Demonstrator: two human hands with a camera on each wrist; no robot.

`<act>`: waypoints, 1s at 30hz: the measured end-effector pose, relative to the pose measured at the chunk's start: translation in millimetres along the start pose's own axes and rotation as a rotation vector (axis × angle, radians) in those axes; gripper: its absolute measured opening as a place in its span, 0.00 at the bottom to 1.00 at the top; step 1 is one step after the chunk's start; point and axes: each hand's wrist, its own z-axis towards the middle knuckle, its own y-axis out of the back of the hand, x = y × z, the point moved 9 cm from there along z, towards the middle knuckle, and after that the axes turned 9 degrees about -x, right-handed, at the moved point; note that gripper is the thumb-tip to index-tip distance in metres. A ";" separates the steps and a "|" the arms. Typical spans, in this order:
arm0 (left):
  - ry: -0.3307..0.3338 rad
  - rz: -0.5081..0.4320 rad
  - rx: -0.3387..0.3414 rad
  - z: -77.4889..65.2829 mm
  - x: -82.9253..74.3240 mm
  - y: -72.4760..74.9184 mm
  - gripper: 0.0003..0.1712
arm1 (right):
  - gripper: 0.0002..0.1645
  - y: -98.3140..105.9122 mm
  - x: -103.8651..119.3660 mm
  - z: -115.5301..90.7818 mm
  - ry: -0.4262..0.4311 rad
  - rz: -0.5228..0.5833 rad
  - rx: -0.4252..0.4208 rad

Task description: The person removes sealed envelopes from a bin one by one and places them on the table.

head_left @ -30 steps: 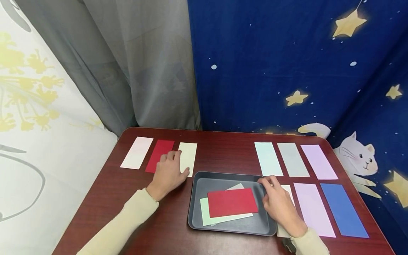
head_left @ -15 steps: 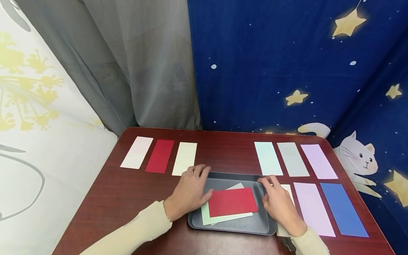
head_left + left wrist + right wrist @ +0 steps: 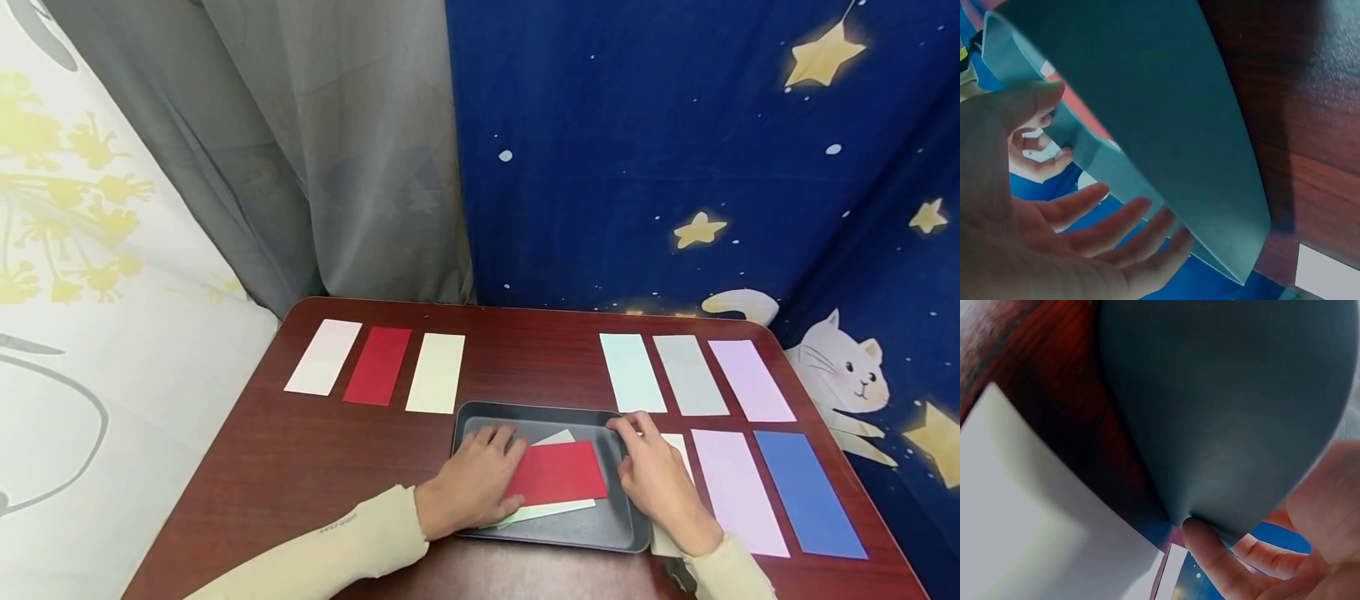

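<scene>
A dark grey tray [image 3: 555, 412] sits on the table, holding a red paper card [image 3: 564, 471]. Beneath it, a pale green card [image 3: 555, 509] and a whitish card [image 3: 558, 437] peek out. My left hand [image 3: 474, 482] is over the tray's left part, fingers loosely bent beside the red card, hiding its left end. In the left wrist view, the fingers and thumb are spread over the tray's wall [image 3: 1141, 106] with nothing between them. My right hand [image 3: 663, 483] holds the tray's right rim near the far corner; the right wrist view shows a fingertip [image 3: 1200, 534] against the tray's outer corner.
Left of the tray lie pale pink [image 3: 323, 357], red [image 3: 378, 365] and cream [image 3: 436, 372] cards in a row. On the right, mint [image 3: 632, 373], grey [image 3: 690, 375] and lilac [image 3: 752, 381] cards form the back row. Lilac [image 3: 738, 492], blue [image 3: 811, 493] and partly covered whitish [image 3: 678, 450] cards lie in front.
My left hand has moved right and nearer, from the cream card to over the tray beside the red card. The cream card stays on the table. My right hand has not moved.
</scene>
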 end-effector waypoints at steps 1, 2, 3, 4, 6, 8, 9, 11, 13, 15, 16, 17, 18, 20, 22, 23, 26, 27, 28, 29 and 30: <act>-0.005 -0.002 0.016 -0.5 -1.5 -2.1 0.40 | 0.32 0.0 0.1 -0.1 0.001 -0.001 -0.001; -0.009 -0.004 0.027 -0.9 -2.9 -4.3 0.41 | 0.32 0.2 0.2 -0.1 0.002 -0.001 -0.003; -0.013 -0.004 0.038 -1.3 -3.9 -6.2 0.41 | 0.32 0.2 0.2 -0.1 0.004 0.000 -0.005; -0.017 -0.003 0.047 -1.7 -4.7 -7.8 0.42 | 0.32 0.4 0.4 -0.1 0.006 0.001 -0.007; -0.019 -0.005 0.060 -2.2 -5.6 -10.1 0.43 | 0.32 0.5 0.3 0.0 0.009 0.003 -0.011; -0.026 -0.003 0.061 -2.6 -6.4 -11.0 0.44 | 0.32 0.4 0.3 -0.1 0.009 0.006 -0.013; -0.031 0.003 0.058 -2.7 -6.6 -11.1 0.44 | 0.32 0.3 0.2 -0.1 0.009 0.006 -0.014; -0.038 0.010 0.051 -2.7 -7.4 -10.8 0.44 | 0.32 0.2 -0.1 -0.1 0.008 0.006 -0.015; -0.043 0.015 0.048 -2.7 -8.1 -11.0 0.44 | 0.31 0.2 0.0 -0.1 0.008 0.006 -0.015; -0.045 0.016 0.046 -2.5 -8.5 -11.2 0.43 | 0.31 0.1 -0.1 -0.2 0.006 0.005 -0.015; -0.046 0.015 0.045 -2.5 -8.6 -11.3 0.42 | 0.31 0.0 -0.2 -0.2 0.004 0.005 -0.014; -0.046 0.013 0.043 -2.5 -8.6 -11.3 0.41 | 0.32 0.0 -0.2 -0.2 0.003 0.005 -0.014; -0.046 0.010 0.040 -2.6 -8.7 -11.3 0.41 | 0.32 -0.1 -0.2 -0.2 0.002 0.006 -0.013; -0.052 0.004 0.027 -2.4 -9.1 -10.7 0.39 | 0.32 0.0 -0.2 -0.3 0.000 0.006 -0.013; -0.064 0.000 0.010 -2.1 -9.9 -9.9 0.38 | 0.31 0.1 -0.3 -0.2 0.001 0.006 -0.015; -0.071 -0.004 0.000 -1.9 -10.4 -9.4 0.37 | 0.31 0.2 -0.2 -0.2 0.001 0.006 -0.016; -0.090 -0.021 -0.031 -1.3 -11.9 -7.6 0.35 | 0.31 0.3 -0.2 -0.1 0.003 0.006 -0.018; -0.095 -0.026 -0.038 -1.2 -12.3 -7.1 0.34 | 0.31 0.3 -0.3 0.1 0.004 0.005 -0.018; -0.098 -0.032 -0.045 -1.2 -12.5 -6.6 0.34 | 0.31 0.4 -0.3 0.1 0.005 0.005 -0.019; -0.101 -0.037 -0.050 -1.1 -12.7 -6.2 0.33 | 0.32 0.5 -0.2 0.2 0.005 0.006 -0.019; -0.101 -0.043 -0.054 -1.0 -12.7 -5.8 0.32 | 0.32 0.5 -0.1 0.2 0.006 0.007 -0.019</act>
